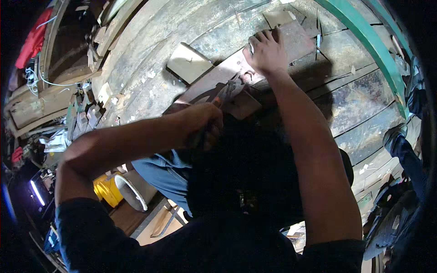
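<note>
My left hand [207, 123] is closed round the handles of pliers [223, 93], which show a bit of orange. Their dark metal jaws reach up and right to the middle of a flat wooden board [216, 75], where bright light falls. Exactly what the jaws touch is too small to tell. Farther along the same board, my right hand [269, 53] grips it from above, its fingers curled over the surface. The board lies slanted, its right end farther from me. Small wooden pieces stick out around it: a pale block [189, 63], another block [243, 105] and a third [278, 18].
Worn planks [141, 50] spread beneath the board. A green curved beam [373, 41] runs down the right, near another person's leg [405, 145]. Timber scraps [86, 113] lie left. A yellow container [107, 190] and a white-rimmed bucket [132, 193] stand at lower left.
</note>
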